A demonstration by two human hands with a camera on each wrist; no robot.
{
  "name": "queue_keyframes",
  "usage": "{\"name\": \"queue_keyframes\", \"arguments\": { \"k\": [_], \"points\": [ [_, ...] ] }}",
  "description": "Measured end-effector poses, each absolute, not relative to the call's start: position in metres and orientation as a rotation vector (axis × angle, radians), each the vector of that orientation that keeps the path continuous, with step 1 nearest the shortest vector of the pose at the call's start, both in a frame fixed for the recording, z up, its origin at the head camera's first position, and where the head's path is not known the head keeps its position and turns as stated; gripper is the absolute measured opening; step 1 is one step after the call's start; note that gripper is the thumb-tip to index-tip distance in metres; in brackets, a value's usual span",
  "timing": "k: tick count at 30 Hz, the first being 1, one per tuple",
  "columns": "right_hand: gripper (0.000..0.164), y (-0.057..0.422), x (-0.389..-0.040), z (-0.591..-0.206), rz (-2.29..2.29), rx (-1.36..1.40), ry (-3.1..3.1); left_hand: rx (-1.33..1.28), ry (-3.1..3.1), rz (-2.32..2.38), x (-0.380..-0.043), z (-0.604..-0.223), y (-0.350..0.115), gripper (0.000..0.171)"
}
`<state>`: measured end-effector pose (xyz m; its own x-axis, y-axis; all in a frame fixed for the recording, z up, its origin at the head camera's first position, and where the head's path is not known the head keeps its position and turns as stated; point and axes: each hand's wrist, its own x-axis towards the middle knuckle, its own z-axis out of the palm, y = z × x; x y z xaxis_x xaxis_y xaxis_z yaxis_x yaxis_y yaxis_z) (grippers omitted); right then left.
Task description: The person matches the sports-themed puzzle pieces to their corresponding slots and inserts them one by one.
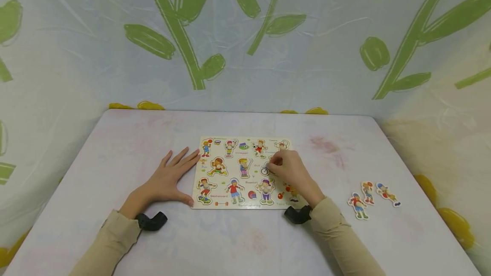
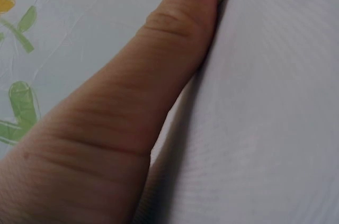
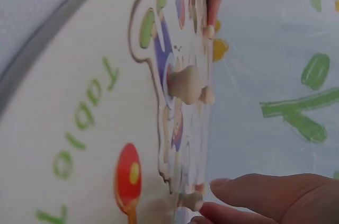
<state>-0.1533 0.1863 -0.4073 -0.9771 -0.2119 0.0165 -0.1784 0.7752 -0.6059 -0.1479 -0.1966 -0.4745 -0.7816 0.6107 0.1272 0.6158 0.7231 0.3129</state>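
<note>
A wooden peg puzzle board (image 1: 230, 186) with sports figures lies flat on the table. My left hand (image 1: 168, 182) is spread at its left side, fingertips and thumb touching the edge; the left wrist view shows mostly the thumb (image 2: 175, 38). Over the board's right side, my right hand (image 1: 293, 171) pinches the small knob (image 3: 190, 200) of a puzzle piece, beside a printed bicycle wheel (image 1: 264, 169). The hand hides most of that piece. Knobbed figures sit in the other slots, among them a purple-trousered batter (image 1: 265, 191) and a golfer (image 1: 244, 168).
Three loose figure pieces lie to the right of the board: one in a red top (image 1: 358, 206), one with a ball (image 1: 368, 193) and one in a blue cap (image 1: 388, 194). The table (image 1: 238, 242) backs onto a flower-patterned sheet (image 1: 307, 71).
</note>
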Motion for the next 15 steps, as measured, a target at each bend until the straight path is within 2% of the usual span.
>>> {"name": "queue_keyframes", "arguments": {
  "k": [15],
  "points": [
    [0.012,0.23,-0.14,-0.382,-0.935,-0.248,3.008,-1.008,-2.909,-0.544,-0.145,-0.474,-0.196,0.135]
  ]
}}
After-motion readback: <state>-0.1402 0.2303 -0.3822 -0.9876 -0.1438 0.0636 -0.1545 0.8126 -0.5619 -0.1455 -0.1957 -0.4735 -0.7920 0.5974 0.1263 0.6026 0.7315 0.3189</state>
